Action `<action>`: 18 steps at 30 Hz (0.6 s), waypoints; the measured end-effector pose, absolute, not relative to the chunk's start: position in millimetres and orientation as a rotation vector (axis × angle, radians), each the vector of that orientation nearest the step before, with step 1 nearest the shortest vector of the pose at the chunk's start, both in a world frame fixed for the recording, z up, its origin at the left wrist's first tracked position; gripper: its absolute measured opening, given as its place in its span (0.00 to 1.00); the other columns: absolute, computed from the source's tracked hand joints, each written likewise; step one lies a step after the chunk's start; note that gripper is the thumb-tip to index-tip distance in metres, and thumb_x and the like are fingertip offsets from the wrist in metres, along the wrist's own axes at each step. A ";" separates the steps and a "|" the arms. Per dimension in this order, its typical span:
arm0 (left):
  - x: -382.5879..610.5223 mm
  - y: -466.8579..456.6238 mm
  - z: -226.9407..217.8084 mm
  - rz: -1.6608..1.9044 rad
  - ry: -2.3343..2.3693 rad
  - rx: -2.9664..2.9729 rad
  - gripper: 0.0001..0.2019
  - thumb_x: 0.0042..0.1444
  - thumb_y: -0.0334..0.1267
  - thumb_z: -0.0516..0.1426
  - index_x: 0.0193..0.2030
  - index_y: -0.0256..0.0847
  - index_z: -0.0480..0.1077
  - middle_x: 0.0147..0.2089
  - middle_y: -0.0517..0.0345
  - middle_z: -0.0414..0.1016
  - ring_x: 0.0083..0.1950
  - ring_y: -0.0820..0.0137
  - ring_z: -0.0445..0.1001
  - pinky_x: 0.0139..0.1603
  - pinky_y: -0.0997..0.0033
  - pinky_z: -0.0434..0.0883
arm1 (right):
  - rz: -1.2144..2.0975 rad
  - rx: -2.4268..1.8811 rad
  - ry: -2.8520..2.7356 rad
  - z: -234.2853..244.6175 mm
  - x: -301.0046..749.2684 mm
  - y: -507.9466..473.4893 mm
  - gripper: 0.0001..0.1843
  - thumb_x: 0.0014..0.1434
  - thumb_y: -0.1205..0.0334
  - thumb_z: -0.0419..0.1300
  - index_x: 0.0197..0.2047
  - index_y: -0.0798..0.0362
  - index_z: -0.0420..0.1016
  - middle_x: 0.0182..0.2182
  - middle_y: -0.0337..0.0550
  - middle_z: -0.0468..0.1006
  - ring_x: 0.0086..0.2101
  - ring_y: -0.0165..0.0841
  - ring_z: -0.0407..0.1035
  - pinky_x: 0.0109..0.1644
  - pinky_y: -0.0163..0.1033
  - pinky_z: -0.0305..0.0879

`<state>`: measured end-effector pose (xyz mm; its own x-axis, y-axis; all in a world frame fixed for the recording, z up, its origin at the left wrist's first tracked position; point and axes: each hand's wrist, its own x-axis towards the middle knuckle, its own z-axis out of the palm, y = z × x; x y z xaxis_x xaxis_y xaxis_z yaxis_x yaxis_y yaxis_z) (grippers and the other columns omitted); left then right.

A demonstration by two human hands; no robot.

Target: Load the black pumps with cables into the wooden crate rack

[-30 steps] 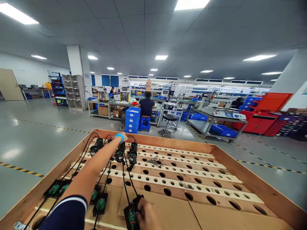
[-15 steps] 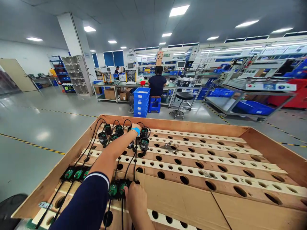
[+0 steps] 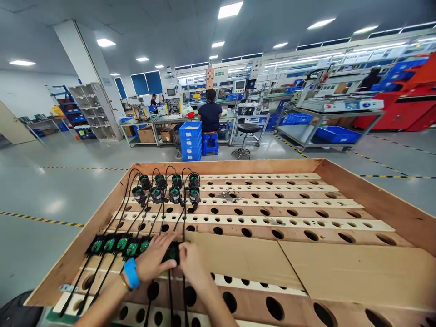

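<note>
Two hands now meet at the near row of the wooden crate. A sec ago the left arm was stretched out to the far end among the black cylindrical units, w/ the right hand alone on a connector block close in; half a sec ago the left was still out there. Now the left hand, blue wristband on, has come back and lies beside the right hand, both over the last connector block in the line. Judging by that, the far-end part looks seated and the work has shifted to settling the near end of the same cable.

Left fingers are spread, resting flat on the block and its neighbour, not clamped. Right fingers curl in toward the block from the side, thumb up against it; can't tell if they actually pinch it, since the hands cover most of it.

Block itself: small black housing w/ a green insert, at the right end of a row of like blocks, on the drilled wooden slat just left of the cardboard sheet. Black cables run from each block up to the cylinders, eight of them upright in two rows in the slat holes at the far left corner.

Bkgd: a person seated at a bench, blue bins stacked beside.
</note>
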<state>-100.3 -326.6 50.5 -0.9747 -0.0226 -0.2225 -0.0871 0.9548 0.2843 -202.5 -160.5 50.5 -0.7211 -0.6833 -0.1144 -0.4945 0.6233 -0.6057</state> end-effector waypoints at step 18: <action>-98.4 -343.3 6.8 0.166 3.162 0.051 0.32 0.65 0.55 0.49 0.74 0.52 0.49 0.73 0.59 0.54 0.74 0.60 0.54 0.75 0.46 0.50 | -0.736 -1.468 2.586 -12.5 -253.7 -69.8 0.28 0.68 0.42 0.49 0.69 0.35 0.57 0.72 0.36 0.44 0.71 0.38 0.34 0.74 0.55 0.31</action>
<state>-98.4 -343.3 6.8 -0.9992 0.0309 0.0271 0.0335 0.9940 0.1043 -253.7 -69.8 -12.5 -0.5385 -0.8266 0.1639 -0.7890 0.4263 -0.4424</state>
